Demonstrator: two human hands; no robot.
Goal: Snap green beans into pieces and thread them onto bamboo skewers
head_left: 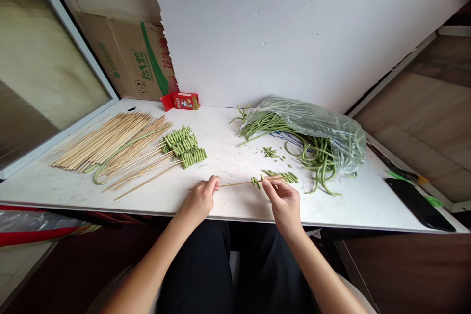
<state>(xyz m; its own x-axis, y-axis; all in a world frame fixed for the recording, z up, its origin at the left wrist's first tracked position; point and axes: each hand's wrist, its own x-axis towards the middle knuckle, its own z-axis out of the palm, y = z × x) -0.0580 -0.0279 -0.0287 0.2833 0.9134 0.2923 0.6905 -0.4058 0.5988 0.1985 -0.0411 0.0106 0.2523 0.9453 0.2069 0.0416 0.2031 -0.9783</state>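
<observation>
On a white tabletop (224, 154), seen from above: one wooden skewer (235, 185) stretched between two bare hands, long axis running left to right, almost level, slightly farther from the body at its right end. Left hand (200, 200) closed around the skewer near its left end, fingers curled in. Right hand (285, 201) partly open, thumb and forefinger pinched on one short bean piece (262, 176) at the skewer. Just left of that pinch, two threaded pieces (255, 183) visible, set crosswise. Just beyond the right fingertips, and nearer to right hand than left, a row of loose cut pieces (290, 176), roughly ten, partly hidden; behind it, a small heap of bean scraps (270, 152), too fine to count. Farther back on the right, one clear bag (316, 117) of whole long beans (265, 125), uncountable. Well left, several filled skewers (184, 146), overlapping, exact number unclear; beside them, a bundle of bare skewers (103, 142), dozens at least, with one long bean (114, 154) across it. Also one phone (417, 203) at far right, one small red box (186, 101) and one cardboard box (127, 59) at back left.
</observation>
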